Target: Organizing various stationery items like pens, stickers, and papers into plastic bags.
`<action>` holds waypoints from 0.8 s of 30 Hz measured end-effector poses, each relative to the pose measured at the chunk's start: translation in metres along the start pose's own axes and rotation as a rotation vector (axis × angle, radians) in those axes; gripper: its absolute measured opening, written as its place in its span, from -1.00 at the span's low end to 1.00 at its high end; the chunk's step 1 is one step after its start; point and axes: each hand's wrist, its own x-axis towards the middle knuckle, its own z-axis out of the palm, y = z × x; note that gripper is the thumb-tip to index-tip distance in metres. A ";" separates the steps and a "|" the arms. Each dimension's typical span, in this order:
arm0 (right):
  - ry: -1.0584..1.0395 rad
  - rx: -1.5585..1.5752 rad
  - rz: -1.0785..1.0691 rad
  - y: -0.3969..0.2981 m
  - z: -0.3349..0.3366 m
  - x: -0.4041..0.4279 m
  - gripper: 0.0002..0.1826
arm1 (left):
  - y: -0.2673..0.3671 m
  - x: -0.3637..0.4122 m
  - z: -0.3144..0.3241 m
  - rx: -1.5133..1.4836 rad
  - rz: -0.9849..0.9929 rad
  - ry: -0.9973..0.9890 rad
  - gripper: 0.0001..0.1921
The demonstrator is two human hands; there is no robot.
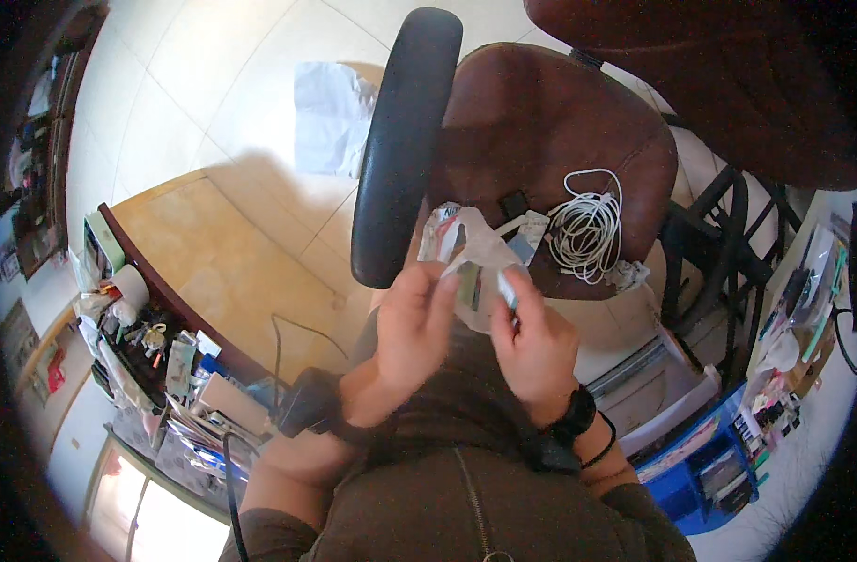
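Observation:
My left hand (pixel 418 312) and my right hand (pixel 530 330) both grip a thin, translucent plastic bag (pixel 481 246) above my lap. Printed pieces show in or behind the bag, and a small light blue-and-white item sits at my right fingers; what it is I cannot tell. Beyond my hands is the brown seat of an office chair (pixel 555 133). On it lie a coiled white cable (pixel 589 228), a small black square item (pixel 513 204), a small printed packet (pixel 530 235) and a crumpled whitish scrap (pixel 628 275).
The chair's black armrest (pixel 407 147) stands left of the seat. A crumpled white sheet (pixel 330 119) lies on the tiled floor. At left is a cluttered dark shelf (pixel 242 358) with papers; at right, a blue plastic organizer (pixel 681 492) and a loaded surface. A dark cable runs beside my left arm.

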 end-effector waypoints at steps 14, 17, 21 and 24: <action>-0.082 -0.156 0.019 0.006 0.010 0.007 -0.66 | -0.006 0.001 -0.002 -0.088 0.036 -0.026 -0.90; -0.254 -0.118 -0.161 0.009 0.019 0.009 -0.68 | -0.002 -0.002 -0.001 -0.117 0.013 -0.100 -0.86; -0.198 0.070 -0.077 0.006 0.029 0.010 -0.68 | -0.002 -0.003 -0.005 -0.051 0.033 -0.077 -0.84; -0.166 -0.003 0.012 0.006 0.033 0.014 -0.74 | -0.006 0.001 -0.006 -0.092 0.017 0.018 -0.87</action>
